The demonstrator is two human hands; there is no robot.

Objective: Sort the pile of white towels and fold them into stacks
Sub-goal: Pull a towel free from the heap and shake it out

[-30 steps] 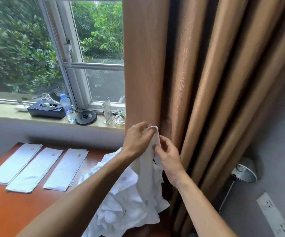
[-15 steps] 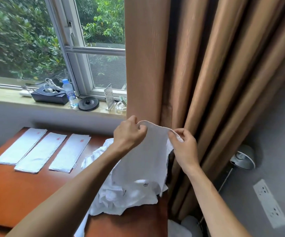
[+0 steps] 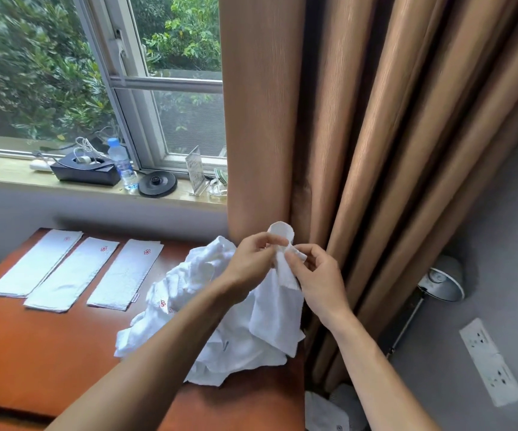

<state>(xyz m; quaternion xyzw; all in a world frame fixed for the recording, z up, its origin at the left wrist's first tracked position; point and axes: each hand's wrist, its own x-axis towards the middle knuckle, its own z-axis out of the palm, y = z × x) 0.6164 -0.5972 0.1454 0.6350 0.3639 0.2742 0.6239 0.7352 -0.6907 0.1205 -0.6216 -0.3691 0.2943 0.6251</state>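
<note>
Left hand (image 3: 253, 259) and right hand (image 3: 316, 276), apart half a second ago, now meet; the towel's (image 3: 277, 301) stretched top edge bunches into a loop between them.

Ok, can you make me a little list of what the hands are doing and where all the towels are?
left hand: pinches the top edge of the held towel
right hand: pinches the same edge, close beside the left hand
held towel: hangs down over the pile
pile: crumpled white towels at the right end of the table
folded towels: three, side by side on the table, red logos up
windowsill: water bottle
</note>
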